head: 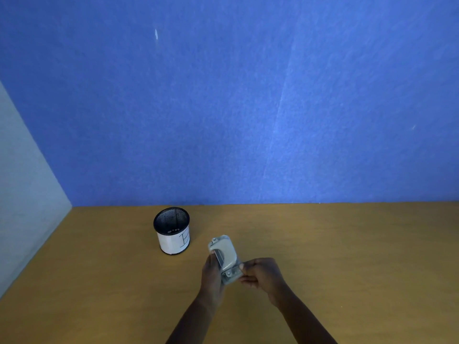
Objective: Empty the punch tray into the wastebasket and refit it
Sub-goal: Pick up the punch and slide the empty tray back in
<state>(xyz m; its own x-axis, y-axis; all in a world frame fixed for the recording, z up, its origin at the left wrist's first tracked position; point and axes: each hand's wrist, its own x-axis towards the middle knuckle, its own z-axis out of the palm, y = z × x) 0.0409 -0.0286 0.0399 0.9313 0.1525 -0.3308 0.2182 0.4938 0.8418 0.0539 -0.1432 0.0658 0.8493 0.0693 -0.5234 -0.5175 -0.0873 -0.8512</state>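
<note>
Big blue wall fills most of the view, with a pale grey panel angling in on the left; below that a brown tabletop runs across the whole bottom.

Both forearms come up from the bottom edge and meet over the middle of the tabletop; the left hand wraps the punch along its left side, fingers curled shut around it, though the tips are hidden behind the body; the right hand grips the near end of the punch, fingers folded in and pinching that end, thumb on top by the look of it.

The basket is a small black mesh cup with a white paper band round the lower part and some black marks on the band; it stands upright near the wall, left of the punch and a little farther back, not touching it; a few pale bits show inside.

The punch itself is grey metal, held up off the tabletop and tilted, far end pointing away and a bit left; can't tell if the tray is on it or off.
</note>
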